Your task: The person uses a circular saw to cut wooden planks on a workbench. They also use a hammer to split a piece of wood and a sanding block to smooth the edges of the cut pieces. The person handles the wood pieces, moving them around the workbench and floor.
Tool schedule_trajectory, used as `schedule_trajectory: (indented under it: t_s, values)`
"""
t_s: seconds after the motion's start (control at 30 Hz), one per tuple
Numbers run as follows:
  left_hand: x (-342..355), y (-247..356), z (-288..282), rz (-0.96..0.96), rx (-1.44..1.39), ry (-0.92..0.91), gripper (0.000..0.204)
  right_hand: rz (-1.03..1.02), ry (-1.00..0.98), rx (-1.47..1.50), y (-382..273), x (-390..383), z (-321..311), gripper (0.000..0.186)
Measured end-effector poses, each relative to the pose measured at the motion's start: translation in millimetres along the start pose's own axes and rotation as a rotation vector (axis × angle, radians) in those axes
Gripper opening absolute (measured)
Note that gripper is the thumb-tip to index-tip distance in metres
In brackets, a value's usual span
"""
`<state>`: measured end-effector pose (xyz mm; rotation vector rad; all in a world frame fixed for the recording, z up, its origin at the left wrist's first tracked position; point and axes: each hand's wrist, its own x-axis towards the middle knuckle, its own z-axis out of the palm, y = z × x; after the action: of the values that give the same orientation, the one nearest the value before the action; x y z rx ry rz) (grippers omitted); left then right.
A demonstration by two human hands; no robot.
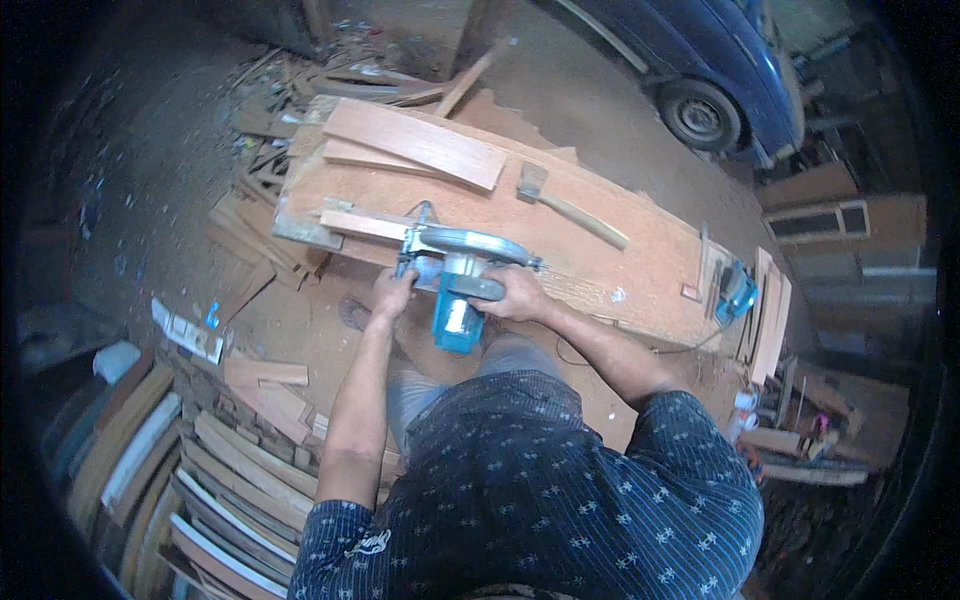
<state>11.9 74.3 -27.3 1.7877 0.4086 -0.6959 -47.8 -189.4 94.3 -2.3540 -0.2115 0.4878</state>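
Note:
A teal circular saw (457, 318) with a silver blade guard sits at the near edge of a wooden workbench (390, 205). My right hand (519, 294) is wrapped round its dark rear handle. At the saw's front left, my left hand (393, 293) is closed by the base plate; whether it grips the saw or the wood beneath is hard to make out. A narrow wooden board (362, 224) runs out to the left from under the saw. Farther back lie two stacked planks (415, 145). A hatchet (575, 212) with a wooden handle rests to the saw's right.
A teal power tool (737, 293) stands at the bench's right end, beside several upright boards (769, 318). Scrap wood (262, 235) litters the ground on the left. Long timber strips (235, 470) are stacked at lower left. A blue car (735, 60) is parked at far right.

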Motion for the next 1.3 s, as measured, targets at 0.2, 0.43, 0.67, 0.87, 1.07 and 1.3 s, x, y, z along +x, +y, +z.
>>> schedule_trajectory:
  t_s: [0.2, 0.43, 0.67, 0.87, 1.07, 1.3]
  values:
    - [21.9, -11.5, -33.8, -0.028, -0.008, -0.014, 0.045, -0.027, 0.012, 0.05, -24.7, 21.2, 8.2, 0.047]
    - [29.4, -11.0, -65.2, -0.028, -0.007, 0.01, 0.042, -0.073, 0.035, 0.104, -47.9, 44.1, 21.3, 0.043]
    - [38.9, -3.5, -100.4, -0.011, 0.048, -0.004, 0.036, -0.003, 0.02, 0.137, -65.6, 70.9, 37.4, 0.04]
    - [42.8, -5.1, -128.8, 0.026, -0.059, 0.015, 0.036, -0.021, 0.006, 0.078, -87.1, 98.3, 48.8, 0.037]
    - [45.9, 2.3, -156.4, -0.011, -0.079, 0.04, 0.034, 0.025, -0.038, 0.128, -114.5, 115.6, 55.3, 0.034]
    - [77.4, -24.7, -176.1, 0.043, -0.205, 0.053, 0.03, 0.003, -0.045, 0.142, -123.9, 142.7, 67.3, 0.034]
